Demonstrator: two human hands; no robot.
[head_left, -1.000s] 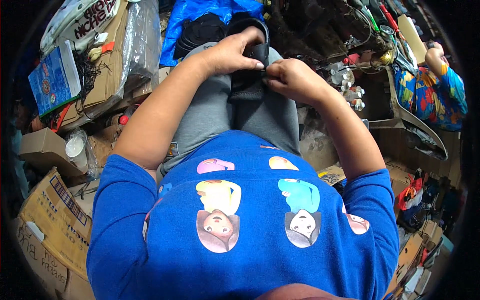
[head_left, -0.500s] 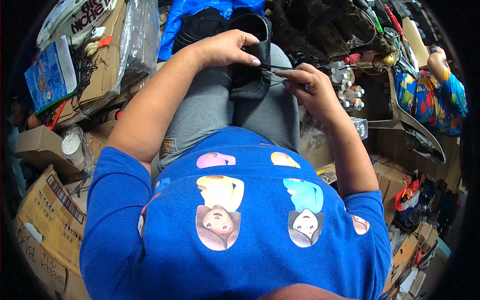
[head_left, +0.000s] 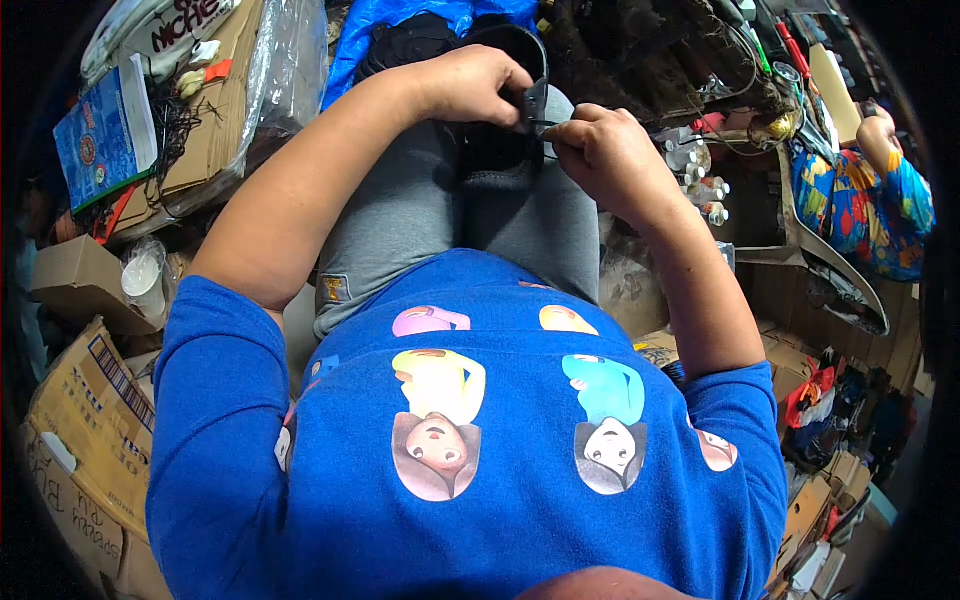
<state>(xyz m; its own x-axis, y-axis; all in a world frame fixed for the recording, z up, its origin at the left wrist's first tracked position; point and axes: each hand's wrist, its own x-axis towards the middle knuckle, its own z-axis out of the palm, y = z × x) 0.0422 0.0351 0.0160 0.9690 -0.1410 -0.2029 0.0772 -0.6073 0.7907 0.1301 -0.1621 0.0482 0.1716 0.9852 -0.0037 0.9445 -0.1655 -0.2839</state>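
A black shoe (head_left: 498,158) lies across my lap between my thighs, its opening facing up. My left hand (head_left: 468,85) is closed on the shoe's upper edge, thumb and fingers pinching its right side. Against that same side, the fingers of my right hand (head_left: 605,148) are pinched together on a thin dark piece. Most of this piece is hidden, so whether it is a strip or part of a tool is unclear. Beyond my left hand sits a stack of black pieces (head_left: 415,40) on a blue plastic sheet (head_left: 350,50).
At the left are flattened cardboard (head_left: 205,150), a blue booklet (head_left: 105,135) and a box with a white cup (head_left: 145,285). Small bottles (head_left: 712,190) stand right of my knee. Another person's patterned sleeve (head_left: 908,215) shows at the far right.
My right hand has moved slightly up and left, against the shoe's side. The pale pointed tool and black strip seen at its fingers earlier are now mostly hidden. The shoe has tilted a little.
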